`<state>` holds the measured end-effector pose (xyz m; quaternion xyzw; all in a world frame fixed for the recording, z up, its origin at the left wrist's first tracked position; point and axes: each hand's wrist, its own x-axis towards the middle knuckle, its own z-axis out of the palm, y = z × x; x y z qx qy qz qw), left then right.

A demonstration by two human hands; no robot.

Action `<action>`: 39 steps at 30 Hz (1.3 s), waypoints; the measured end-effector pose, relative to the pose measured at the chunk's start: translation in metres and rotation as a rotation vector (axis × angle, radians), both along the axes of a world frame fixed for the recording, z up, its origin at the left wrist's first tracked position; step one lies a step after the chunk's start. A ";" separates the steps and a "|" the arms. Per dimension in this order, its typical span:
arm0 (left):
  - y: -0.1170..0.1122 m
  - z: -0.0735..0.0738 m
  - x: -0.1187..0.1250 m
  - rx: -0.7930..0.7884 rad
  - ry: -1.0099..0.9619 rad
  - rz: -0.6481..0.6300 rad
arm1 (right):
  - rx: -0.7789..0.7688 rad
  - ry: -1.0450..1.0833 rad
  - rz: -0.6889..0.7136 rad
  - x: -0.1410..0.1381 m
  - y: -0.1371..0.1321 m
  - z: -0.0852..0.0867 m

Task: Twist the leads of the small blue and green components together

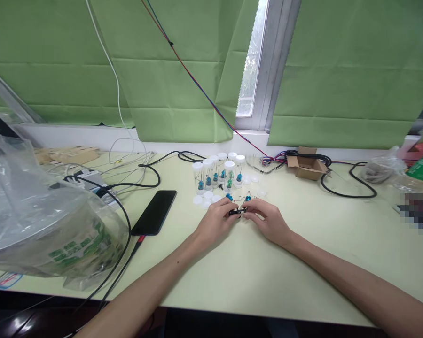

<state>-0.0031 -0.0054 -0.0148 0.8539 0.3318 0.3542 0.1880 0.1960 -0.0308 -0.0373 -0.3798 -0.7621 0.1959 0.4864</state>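
Observation:
My left hand (217,217) and my right hand (267,217) meet near the middle of the table, both closed with fingertips pinched on a small black piece (237,211). Its exact kind is too small to make out. Just beyond my fingers lie two small blue parts with thin wires, one blue part (229,197) by the left hand and another blue part (247,198) by the right. Behind them stand several clear tubes with white caps (229,174), holding blue or green pieces. Loose white caps (207,195) lie around the tubes.
On the left are a plastic bag (74,234) with a tub inside, a black phone (155,212) on a cable, and tangled wires. An open cardboard box (307,166) and black cable (352,195) sit at the back right. Green curtains (183,94) hang behind the table.

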 end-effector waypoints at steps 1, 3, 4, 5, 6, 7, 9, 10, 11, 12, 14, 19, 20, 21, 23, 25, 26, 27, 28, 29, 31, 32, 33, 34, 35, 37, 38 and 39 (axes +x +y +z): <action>0.000 0.000 0.000 -0.004 0.001 -0.001 | -0.010 0.011 0.001 0.000 0.000 -0.001; 0.000 -0.001 0.000 -0.010 0.003 -0.004 | -0.019 0.024 -0.003 0.000 0.000 -0.002; 0.000 -0.001 0.000 -0.010 0.004 -0.003 | -0.021 0.026 -0.006 0.000 0.000 -0.002; 0.000 -0.002 0.000 -0.010 0.006 -0.003 | -0.023 0.026 -0.007 0.000 0.000 -0.003; 0.000 -0.002 0.000 -0.010 0.009 -0.003 | -0.025 0.025 -0.008 0.000 0.000 -0.003; 0.000 -0.002 0.000 -0.012 0.013 -0.003 | -0.028 0.026 -0.009 0.000 0.000 -0.003; 0.000 -0.001 0.000 -0.017 0.019 -0.001 | -0.042 0.028 -0.009 -0.001 0.000 -0.002; 0.000 -0.001 0.000 -0.019 0.021 -0.002 | -0.051 0.031 -0.007 -0.001 0.000 -0.002; -0.001 -0.001 0.000 -0.019 0.022 -0.002 | -0.061 0.033 -0.002 -0.002 0.000 -0.002; -0.001 0.000 0.000 -0.018 0.021 -0.002 | -0.070 0.037 0.005 -0.002 0.000 -0.001; -0.002 0.000 -0.001 -0.019 0.018 -0.004 | -0.081 0.043 0.016 -0.002 0.000 -0.001; -0.002 -0.001 0.000 -0.031 0.012 -0.014 | -0.099 0.025 0.019 -0.003 -0.001 0.000; -0.002 -0.001 0.000 -0.033 0.013 -0.015 | -0.104 0.020 0.020 -0.003 -0.001 0.000; -0.002 -0.001 0.001 -0.034 0.015 -0.015 | -0.110 0.017 0.019 -0.003 -0.001 0.001; -0.002 -0.001 0.001 -0.034 0.015 -0.014 | -0.124 0.015 0.021 -0.003 -0.001 0.001; -0.002 0.000 0.001 -0.029 0.012 -0.012 | -0.135 0.025 0.021 -0.004 -0.001 0.001; -0.003 0.000 0.002 -0.028 0.010 -0.010 | -0.141 0.034 0.022 -0.004 -0.001 0.001; -0.003 0.000 0.002 -0.027 0.007 -0.007 | -0.145 0.046 0.022 -0.004 -0.002 0.001; -0.003 0.000 0.002 -0.027 0.005 -0.002 | -0.151 0.058 0.023 -0.005 -0.002 0.002; -0.003 0.001 0.002 -0.027 0.003 0.004 | -0.157 0.071 0.024 -0.005 -0.002 0.002; -0.003 0.001 0.002 -0.022 0.000 0.020 | -0.174 0.095 0.026 -0.005 -0.003 0.003; -0.003 0.001 0.002 -0.019 -0.002 0.028 | -0.183 0.105 0.028 -0.006 -0.003 0.003; -0.002 0.001 0.002 -0.017 -0.006 0.037 | -0.190 0.113 0.030 -0.006 -0.003 0.003; -0.002 0.001 0.002 -0.016 -0.013 0.046 | -0.196 0.117 0.034 -0.006 -0.004 0.003; -0.001 0.001 0.002 -0.016 -0.021 0.054 | -0.199 0.119 0.039 -0.006 -0.004 0.003; -0.001 0.002 0.002 -0.017 -0.038 0.066 | -0.200 0.116 0.053 -0.005 -0.004 0.003; -0.001 0.002 0.002 -0.018 -0.043 0.067 | -0.198 0.113 0.058 -0.005 -0.004 0.003; -0.001 0.002 0.002 -0.017 -0.046 0.066 | -0.197 0.112 0.062 -0.005 -0.003 0.003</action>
